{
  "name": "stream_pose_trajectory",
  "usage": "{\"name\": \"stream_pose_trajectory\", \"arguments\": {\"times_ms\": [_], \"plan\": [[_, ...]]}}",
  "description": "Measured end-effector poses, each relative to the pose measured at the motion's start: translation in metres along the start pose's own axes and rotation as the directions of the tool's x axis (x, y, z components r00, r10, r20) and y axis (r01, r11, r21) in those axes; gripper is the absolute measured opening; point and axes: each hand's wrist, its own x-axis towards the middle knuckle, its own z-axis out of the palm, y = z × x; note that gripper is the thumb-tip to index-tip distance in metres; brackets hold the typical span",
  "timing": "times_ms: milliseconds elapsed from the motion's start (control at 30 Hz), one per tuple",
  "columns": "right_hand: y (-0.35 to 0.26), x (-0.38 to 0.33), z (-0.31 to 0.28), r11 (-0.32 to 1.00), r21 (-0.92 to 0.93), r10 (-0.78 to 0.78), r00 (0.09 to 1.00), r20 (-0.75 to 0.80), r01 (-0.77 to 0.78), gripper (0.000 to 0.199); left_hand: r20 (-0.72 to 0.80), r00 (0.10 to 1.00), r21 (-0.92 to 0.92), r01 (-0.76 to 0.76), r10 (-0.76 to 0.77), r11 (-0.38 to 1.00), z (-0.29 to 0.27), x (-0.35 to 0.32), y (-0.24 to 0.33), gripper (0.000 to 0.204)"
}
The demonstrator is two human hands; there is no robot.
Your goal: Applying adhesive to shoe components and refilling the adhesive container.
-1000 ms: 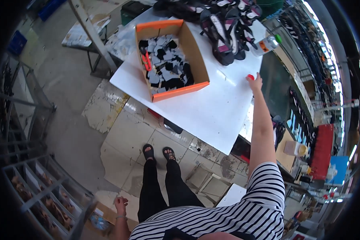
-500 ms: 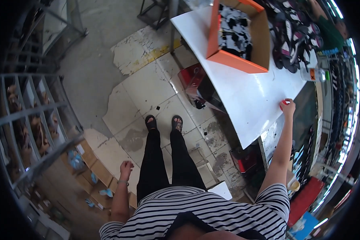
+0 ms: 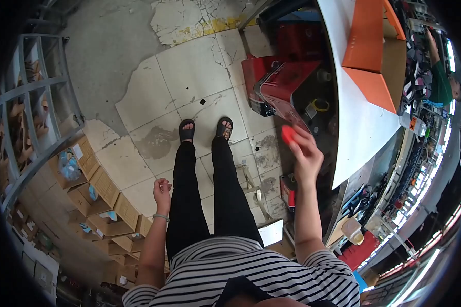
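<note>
The hands are apart. The right hand (image 3: 307, 153) grips a small red object (image 3: 288, 134) between thumb and fingers, just outside the left edge of the table (image 3: 361, 135), towards its near corner. The left hand (image 3: 162, 189), fingers loosely curled, hangs beside the left leg (image 3: 187, 204). An orange box (image 3: 364, 41) stands near the table's left edge; a bottle (image 3: 417, 126) is at its right.

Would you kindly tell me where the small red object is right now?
In the head view, right of centre, the small red object is between the fingers of the right hand, left of the white tabletop in the picture.
</note>
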Motion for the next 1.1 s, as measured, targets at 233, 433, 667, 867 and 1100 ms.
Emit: {"name": "stream_pose_trajectory", "arguments": {"times_ms": [233, 433, 667, 867, 1100], "plan": [[0.156, 0.173, -0.014, 0.986, -0.147, -0.051, 0.706, -0.706, -0.076, 0.022, 0.031, 0.988, 0.254, -0.156, 0.153, 0.955, 0.041, -0.003, -0.023, 0.019], [0.191, 0.250, -0.061, 0.896, -0.336, -0.440, 0.473, -0.763, 0.290, 0.025, 0.052, 0.975, 0.299, -0.221, 0.215, 0.928, 0.052, -0.008, -0.017, 0.011], [0.182, 0.248, -0.064, 0.766, -0.635, -0.520, 0.675, -0.523, 0.099, 0.028, 0.044, 0.979, 0.303, -0.202, 0.198, 0.931, 0.063, -0.007, -0.011, 0.008], [0.168, 0.259, -0.098, 0.766, -0.643, -0.311, 0.884, -0.349, 0.016, 0.030, 0.045, 0.979, 0.315, -0.200, 0.197, 0.928, 0.069, -0.007, -0.015, 0.009], [0.166, 0.248, -0.078, 0.789, -0.615, -0.358, 0.809, -0.466, -0.005, 0.023, 0.046, 0.976, 0.349, -0.216, 0.214, 0.912, 0.076, -0.006, -0.017, 0.008]]}}
